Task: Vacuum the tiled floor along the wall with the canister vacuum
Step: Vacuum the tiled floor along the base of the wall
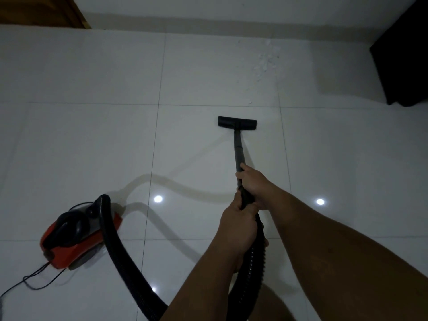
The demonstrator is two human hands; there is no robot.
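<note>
Dark furniture block (404,66) at far right against the wall (208,8); wooden door edge (41,10) top left. Pale debris patch (266,59) on the tiled floor (81,89) near the wall, beyond the floor nozzle (237,123). Red-and-black canister vacuum (76,237) sits left, power cord (34,278) trailing, ribbed hose (120,251) looping across. Right hand (252,181) grips the wand (238,149); left hand (238,224) wraps the hose handle below it.
</note>
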